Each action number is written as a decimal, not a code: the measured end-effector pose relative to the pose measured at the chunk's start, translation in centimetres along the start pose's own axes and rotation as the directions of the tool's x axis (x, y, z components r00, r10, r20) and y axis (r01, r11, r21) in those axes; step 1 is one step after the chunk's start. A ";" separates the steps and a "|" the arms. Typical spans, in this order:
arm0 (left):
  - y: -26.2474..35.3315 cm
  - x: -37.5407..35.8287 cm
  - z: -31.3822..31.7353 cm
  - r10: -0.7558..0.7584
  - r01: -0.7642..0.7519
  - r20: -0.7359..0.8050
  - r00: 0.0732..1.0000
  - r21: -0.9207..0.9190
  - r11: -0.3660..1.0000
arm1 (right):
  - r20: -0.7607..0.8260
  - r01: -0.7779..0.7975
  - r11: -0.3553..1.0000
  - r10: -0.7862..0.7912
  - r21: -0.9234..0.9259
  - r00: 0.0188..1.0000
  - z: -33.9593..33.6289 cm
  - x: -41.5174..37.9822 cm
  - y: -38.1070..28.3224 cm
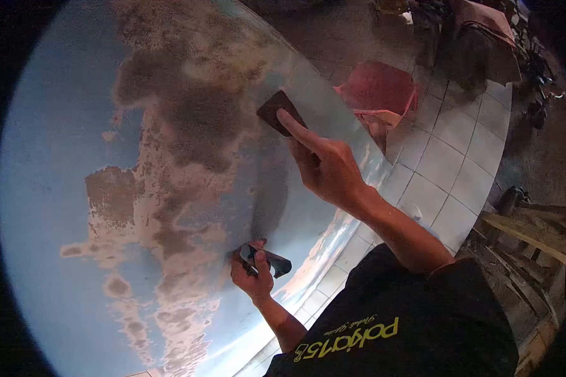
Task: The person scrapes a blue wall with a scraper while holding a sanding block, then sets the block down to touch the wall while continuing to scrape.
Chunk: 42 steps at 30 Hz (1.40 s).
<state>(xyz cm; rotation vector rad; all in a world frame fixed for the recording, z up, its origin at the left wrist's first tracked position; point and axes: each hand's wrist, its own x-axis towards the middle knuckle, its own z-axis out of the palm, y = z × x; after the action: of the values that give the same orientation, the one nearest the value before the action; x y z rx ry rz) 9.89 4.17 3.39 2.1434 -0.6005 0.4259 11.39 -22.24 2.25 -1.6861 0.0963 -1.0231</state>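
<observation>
My right hand (327,166) reaches over a large, smooth panel (50,188) with blue areas and patchy brown and pinkish marks. Under its stretched index finger lies a dark red-brown rectangular sanding pad (272,114), flat against the panel, while the other fingers curl below. Lower down, my left hand (251,276) is close over the same panel. Its fingers and thumb are wrapped round a small dark, glossy object (280,265) with a pale curved part; I cannot tell its kind.
Beyond the panel's right edge, a red container (377,94) stands on a light tiled floor (443,160). Wooden boards (528,235) and dark clutter line the right side. A pinkish cloth (484,22) hangs at the top right.
</observation>
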 end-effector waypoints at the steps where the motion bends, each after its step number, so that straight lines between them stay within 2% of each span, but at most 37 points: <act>1: 0.0 0.2 0.1 -0.030 0.030 -0.008 1.000 -0.050 0.998 | -0.004 0.001 1.000 -0.001 0.000 1.000 0.0 -0.6 0.1; 4: 0.1 0.3 0.1 0.000 0.001 0.026 1.000 -0.014 1.000 | 0.054 -0.053 0.998 0.055 -0.036 0.997 -0.3 -1.8 0.4; 7: -0.1 0.5 0.2 0.026 -0.026 -0.003 1.000 -0.015 1.000 | 0.110 -0.103 0.992 0.111 -0.069 0.988 -0.2 -2.1 0.4; 9: 0.0 0.5 0.3 0.030 -0.030 -0.002 1.000 -0.024 0.999 | 0.074 -0.072 0.997 0.071 0.013 0.995 -0.1 -2.0 0.4; 11: 0.2 0.5 0.2 0.047 -0.047 -0.009 0.999 -0.040 0.998 | 0.058 -0.044 0.999 0.043 0.018 0.997 0.4 -2.5 0.4; 12: 0.3 0.3 0.0 -0.009 0.009 0.010 1.000 -0.031 0.999 | 0.038 -0.013 1.000 0.012 0.022 0.999 0.6 -2.6 0.5; 13: 0.3 0.3 0.0 -0.064 0.065 0.024 0.998 -0.024 0.998 | 0.035 -0.003 1.000 0.002 0.020 0.999 0.8 -2.5 0.8; 15: 0.3 0.5 0.4 -0.019 0.019 0.001 1.000 -0.028 0.999 | 0.035 0.032 0.998 -0.030 -0.061 0.999 1.1 -2.6 0.8; 18: 0.1 0.4 0.6 0.012 -0.013 -0.034 0.999 -0.027 1.000 | -0.007 0.040 0.998 -0.040 0.040 0.999 0.8 -0.2 -0.3; 21: 0.6 0.3 0.3 0.016 -0.016 -0.039 0.999 -0.014 1.000 | 0.065 -0.026 0.999 0.023 0.038 0.998 0.5 -1.1 -0.8; 24: -0.7 0.2 0.3 -0.007 0.007 -0.024 1.000 -0.011 1.000 | -0.023 0.101 0.995 -0.100 0.008 0.995 1.4 -1.7 -0.1; 28: -0.2 -0.1 -0.1 -0.055 0.055 0.000 0.998 0.019 0.998 | -0.010 0.044 0.998 -0.043 0.035 0.999 0.6 -0.1 -0.6; 29: -0.5 0.1 0.1 -0.047 0.047 0.003 0.999 0.005 0.999 | 0.002 0.034 0.998 -0.034 0.047 0.999 0.8 -0.8 -0.4; 31: -0.7 0.7 0.7 0.111 -0.112 -0.050 0.993 -0.006 0.994 | 0.011 0.041 0.998 -0.042 0.050 0.999 0.6 -1.1 -0.3; 33: -0.1 0.4 0.8 0.089 -0.090 -0.047 0.995 -0.005 0.996 | 0.095 -0.031 1.000 0.031 0.000 0.995 0.4 -1.6 -0.7; 35: 0.3 0.2 0.6 -0.043 0.042 -0.042 0.998 -0.026 0.999 | 0.089 -0.048 0.998 0.046 0.027 0.995 0.2 -0.8 -1.1; 38: -0.8 -0.2 -0.1 -0.094 0.094 0.009 0.996 -0.002 0.996 | 0.081 -0.044 0.997 0.039 0.058 0.996 0.3 -1.1 -1.2; 42: 0.0 0.2 0.5 -0.023 0.023 -0.032 0.999 -0.002 1.000 | 0.043 0.049 0.997 -0.052 0.067 0.998 0.8 -1.5 -0.3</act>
<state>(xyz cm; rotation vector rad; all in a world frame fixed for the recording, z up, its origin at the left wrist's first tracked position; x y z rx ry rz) 10.09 3.77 3.20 2.1362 -0.5573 0.4460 10.87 -20.69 1.65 -1.6572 -0.0089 -1.0146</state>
